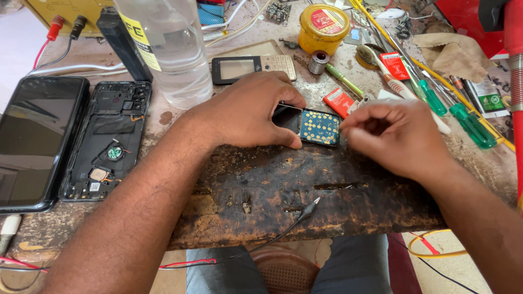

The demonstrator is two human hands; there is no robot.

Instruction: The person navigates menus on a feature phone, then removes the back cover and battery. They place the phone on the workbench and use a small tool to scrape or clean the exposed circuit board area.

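My left hand [248,109] presses down on a small opened keypad phone [318,127], thumb and forefinger gripping its left end. The phone's blue circuit board with gold contact dots faces up on the worn workbench [283,190]. My right hand [395,136] pinches the board's right edge with bunched fingertips; whatever lies between them is hidden.
An opened smartphone back shell [109,141] and a black smartphone [35,139] lie at the left. A clear plastic bottle [169,49], another keypad phone [253,67], a yellow tin [323,27], green-handled screwdrivers [468,122], a red packet [339,102] and a loose black clip lead [305,209] surround the hands.
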